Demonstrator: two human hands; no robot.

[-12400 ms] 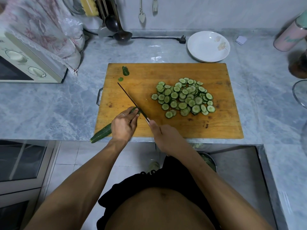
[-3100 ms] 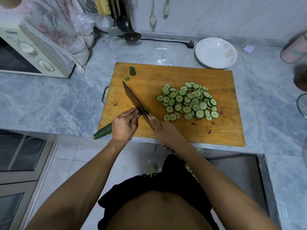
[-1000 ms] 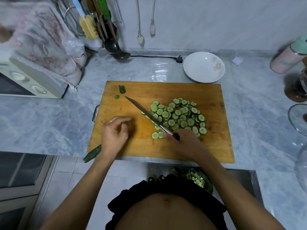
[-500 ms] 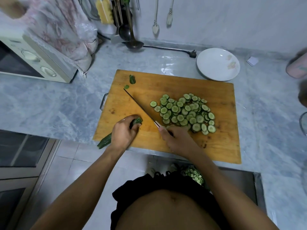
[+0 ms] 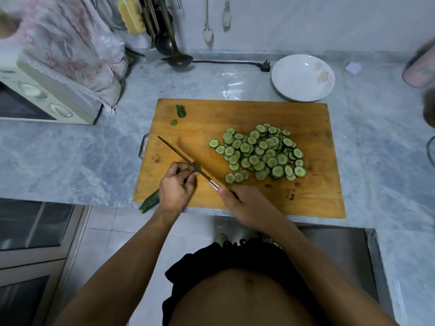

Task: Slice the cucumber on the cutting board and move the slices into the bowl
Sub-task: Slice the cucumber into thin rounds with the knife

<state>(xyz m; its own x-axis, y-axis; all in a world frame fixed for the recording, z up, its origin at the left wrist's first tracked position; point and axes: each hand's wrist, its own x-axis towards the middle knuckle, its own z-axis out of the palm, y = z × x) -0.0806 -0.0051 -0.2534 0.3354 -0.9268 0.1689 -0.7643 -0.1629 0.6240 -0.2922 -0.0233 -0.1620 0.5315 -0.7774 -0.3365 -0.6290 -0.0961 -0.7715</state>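
A wooden cutting board (image 5: pixel 270 114) lies on the marble counter. My left hand (image 5: pixel 175 188) grips a dark green cucumber (image 5: pixel 150 202) at the board's near left corner; its uncut end sticks out past the edge. My right hand (image 5: pixel 244 203) holds a knife (image 5: pixel 181 157) by the handle, with the blade set against the cucumber's cut end by my left fingertips. A pile of cucumber slices (image 5: pixel 259 151) covers the board's right half. A white bowl (image 5: pixel 302 77) stands behind the board.
A cut cucumber tip (image 5: pixel 180 111) and a small slice lie at the board's far left corner. A microwave (image 5: pixel 44 100) under a cloth stands at left. Ladles (image 5: pixel 175 52) and a power cord (image 5: pixel 226 62) sit along the back wall. A pink bottle (image 5: pixel 421 69) is at far right.
The knife swept cut slices right toward the pile, then came back. Now its blade is on the cucumber's cut end again, by my left fingers. My left hand keeps hold of the cucumber.
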